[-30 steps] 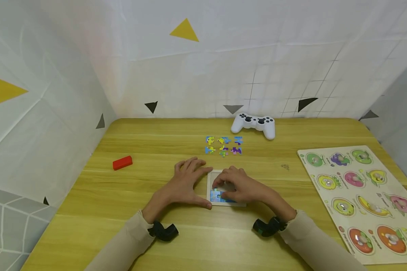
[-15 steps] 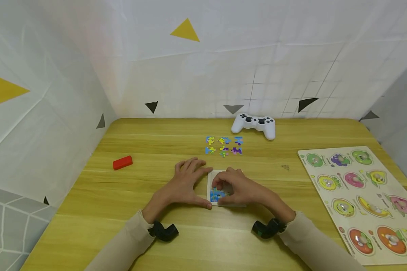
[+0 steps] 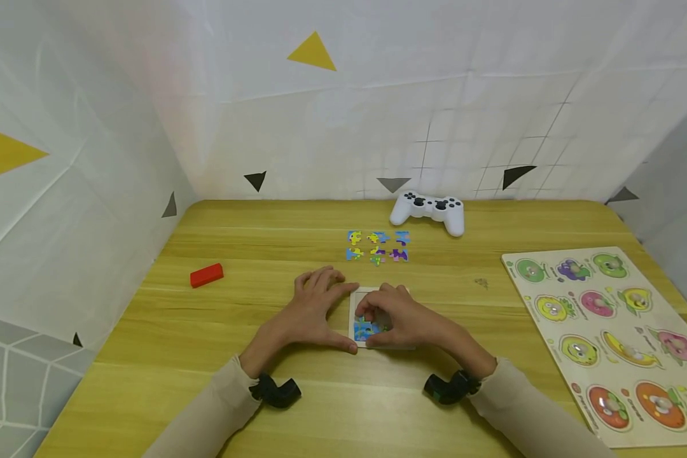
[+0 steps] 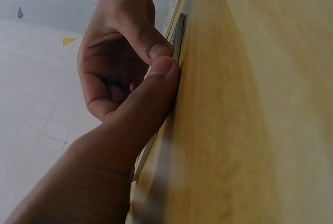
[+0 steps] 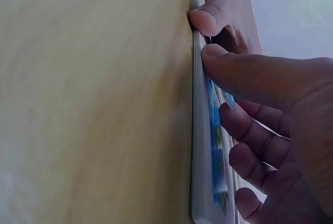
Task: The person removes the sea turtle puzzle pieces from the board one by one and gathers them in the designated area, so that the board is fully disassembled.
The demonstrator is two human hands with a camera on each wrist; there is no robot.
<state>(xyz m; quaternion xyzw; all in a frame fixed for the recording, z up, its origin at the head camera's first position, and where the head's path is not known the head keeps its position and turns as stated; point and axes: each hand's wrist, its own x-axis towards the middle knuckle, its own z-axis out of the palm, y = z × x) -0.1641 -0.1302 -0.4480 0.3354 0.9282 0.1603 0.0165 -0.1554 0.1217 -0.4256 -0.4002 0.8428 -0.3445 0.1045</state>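
Note:
A small pale puzzle tray (image 3: 352, 315) lies flat at the middle of the table, with blue jigsaw pieces (image 3: 363, 329) in its near part. My left hand (image 3: 309, 312) rests along the tray's left side, fingers spread, thumb by the near corner and forefinger by the far one. Over the tray, my right hand (image 3: 401, 316) has its thumb and forefinger bent about a blue puzzle piece (image 5: 229, 100), and its other fingers curl loosely. The right hand covers much of the tray. In the left wrist view, the two thumbs nearly meet at the tray's edge.
Several loose jigsaw pieces (image 3: 354, 254) lie in two rows beyond the tray. A white game controller (image 3: 429, 207) sits behind them. At the left is a red block (image 3: 207, 275); a fruit peg-puzzle board (image 3: 552, 346) covers the right side.
My right hand has shifted slightly left within the tray, its thumb moving left and toward the near edge. The left hand keeps its place, and the loose pieces have not moved.

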